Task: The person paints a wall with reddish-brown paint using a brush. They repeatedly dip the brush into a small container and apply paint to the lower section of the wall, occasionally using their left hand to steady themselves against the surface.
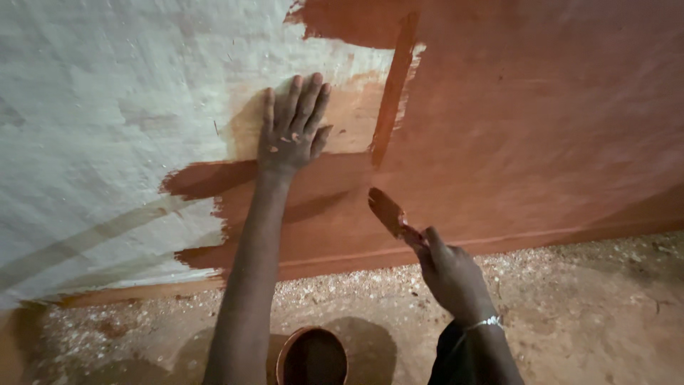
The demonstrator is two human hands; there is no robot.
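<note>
While coated in reddish-brown paint, the paintbrush (pixel 388 212) juts toward eleven o'clock from the right hand (pixel 449 274), fingers pinching its handle; left hand (pixel 293 127) fingers spread on the wall (pixel 107 107).

One camera sits on the person's head. It looks forward and down at a half-painted, white and reddish-brown wall (pixel 541 121), very close. The dusty, speckled floor (pixel 584 314) lies toward 6 o'clock, the wall toward 12.

Dim warm light (soft, slightly blurred)
</note>
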